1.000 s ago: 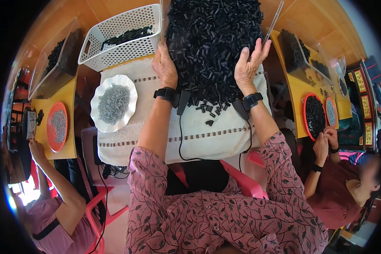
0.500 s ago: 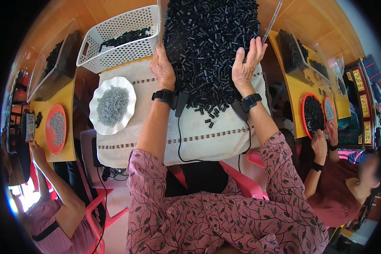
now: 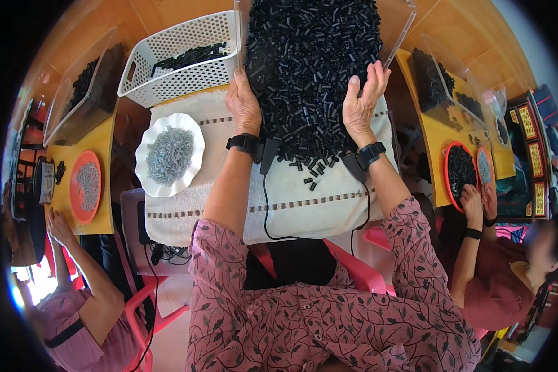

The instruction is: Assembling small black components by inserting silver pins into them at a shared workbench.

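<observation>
Small black plastic tubes (image 3: 313, 80) lie in a deep heap in a clear plastic box (image 3: 403, 31), and some spill from its near end onto a cream cloth (image 3: 316, 217). My left hand (image 3: 245, 106) is at the near end of the box's left wall, thumb pointing away from me; its other fingers are hidden. On the opposite side, my right hand (image 3: 361, 104) lies against the edge of the heap with fingers stretched out and apart, tips close to the right wall. Each wrist has a black band, with a dark block beside it at the heap's near edge.
Left of my arm is a white scalloped plate (image 3: 195, 167) of small clear pieces. Behind it stands a white perforated basket (image 3: 189, 80) with black parts. People work at yellow side tables with orange-red plates (image 3: 75, 208) and clear bins. A black cable (image 3: 266, 214) crosses the cloth.
The view has shifted slightly, so things sit a little further right and lower. Both hands keep nearly the same place by the heap; the right thumb and fingers have barely moved.
</observation>
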The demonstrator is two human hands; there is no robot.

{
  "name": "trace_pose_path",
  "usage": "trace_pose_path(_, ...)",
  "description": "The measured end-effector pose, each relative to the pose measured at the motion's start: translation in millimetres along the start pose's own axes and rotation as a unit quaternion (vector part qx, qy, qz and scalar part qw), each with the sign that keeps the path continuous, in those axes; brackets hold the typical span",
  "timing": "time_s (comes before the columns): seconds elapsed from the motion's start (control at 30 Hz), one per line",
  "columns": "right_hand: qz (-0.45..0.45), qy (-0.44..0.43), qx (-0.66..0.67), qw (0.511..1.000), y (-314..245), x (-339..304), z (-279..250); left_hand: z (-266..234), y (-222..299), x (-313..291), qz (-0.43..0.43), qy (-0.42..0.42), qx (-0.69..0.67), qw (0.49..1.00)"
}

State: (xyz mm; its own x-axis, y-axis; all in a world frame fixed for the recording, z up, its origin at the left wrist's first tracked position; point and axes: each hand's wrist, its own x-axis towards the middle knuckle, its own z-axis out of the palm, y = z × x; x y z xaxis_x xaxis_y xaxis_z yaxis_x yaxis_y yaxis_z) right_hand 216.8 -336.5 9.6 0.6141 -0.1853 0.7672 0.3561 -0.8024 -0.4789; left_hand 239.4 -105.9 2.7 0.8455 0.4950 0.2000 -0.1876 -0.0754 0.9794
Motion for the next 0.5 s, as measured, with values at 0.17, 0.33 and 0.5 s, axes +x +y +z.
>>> trace_pose_path(0.17, -0.001, -0.006, -0.002, 1.000, -5.1, 0.0, 3.2, -3.7, -8.1, 5.6, 0.018, 0.002, 0.040, 0.999)
trace_pose_path(0.33, -0.002, -0.009, -0.003, 1.000, -0.9, 0.2, 1.2, 1.0, -6.8, 3.3, 0.012, 0.000, 0.064, 0.998)
trace_pose_path(0.5, 0.006, -0.017, 0.002, 1.000, -3.7, -0.7, 0.9, 0.4, -5.1, 0.6, 0.007, 0.008, 0.080, 0.997)
